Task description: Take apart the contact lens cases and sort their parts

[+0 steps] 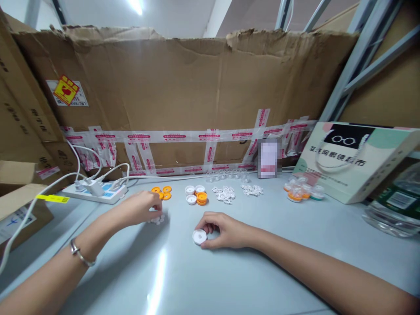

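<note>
My right hand (225,229) rests on the grey table (229,271), its fingers curled around a round white disc (199,236) with a small centre hole. My left hand (144,206) reaches forward, its fingers closed over small clear and white parts (158,219) lying on the table. Just beyond it lie flat orange rings (162,192). Farther right sit white caps (190,194) and a stack of orange rings (201,198). A metal bracelet (80,254) circles my left wrist.
White gear-like pieces (224,194) and clear cups (226,176) lie near the back. Finished orange and clear spools (300,190) sit at the right beside a printed paper bag (354,162). A power strip (98,191) with cables lies at left. Cardboard walls (183,83) surround the table.
</note>
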Available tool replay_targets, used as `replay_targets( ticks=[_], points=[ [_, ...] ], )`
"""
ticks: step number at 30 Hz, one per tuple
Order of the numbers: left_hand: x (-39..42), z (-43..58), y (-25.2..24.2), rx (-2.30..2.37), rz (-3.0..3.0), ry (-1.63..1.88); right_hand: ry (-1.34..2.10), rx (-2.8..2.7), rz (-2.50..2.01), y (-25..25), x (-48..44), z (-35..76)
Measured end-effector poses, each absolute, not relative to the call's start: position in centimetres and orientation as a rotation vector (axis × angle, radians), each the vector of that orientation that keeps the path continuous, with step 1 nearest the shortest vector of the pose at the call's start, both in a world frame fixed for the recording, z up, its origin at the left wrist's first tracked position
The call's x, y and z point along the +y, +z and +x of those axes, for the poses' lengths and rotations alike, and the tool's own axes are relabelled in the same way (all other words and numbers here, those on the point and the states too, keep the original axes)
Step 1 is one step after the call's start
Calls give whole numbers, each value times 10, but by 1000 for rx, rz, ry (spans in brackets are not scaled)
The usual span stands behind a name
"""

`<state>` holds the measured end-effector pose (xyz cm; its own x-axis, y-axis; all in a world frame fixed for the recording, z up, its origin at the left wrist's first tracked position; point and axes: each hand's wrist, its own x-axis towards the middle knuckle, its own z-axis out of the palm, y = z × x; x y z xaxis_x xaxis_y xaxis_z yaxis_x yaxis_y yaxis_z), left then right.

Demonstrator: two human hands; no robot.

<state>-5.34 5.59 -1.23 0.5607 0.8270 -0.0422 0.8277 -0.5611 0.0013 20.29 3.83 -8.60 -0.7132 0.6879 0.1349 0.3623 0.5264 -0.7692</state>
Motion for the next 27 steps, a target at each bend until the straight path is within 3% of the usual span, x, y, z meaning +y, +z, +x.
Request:
replay_targets(
  ticks=[9, 27],
  points=[
    [20, -1, -55, 759, 3248, 601, 1094, -2310, -811, -89, 41, 203],
    [21, 8, -66, 424, 3616, 642, 1200, -2233, -878, -86, 41, 201]
  ],
)
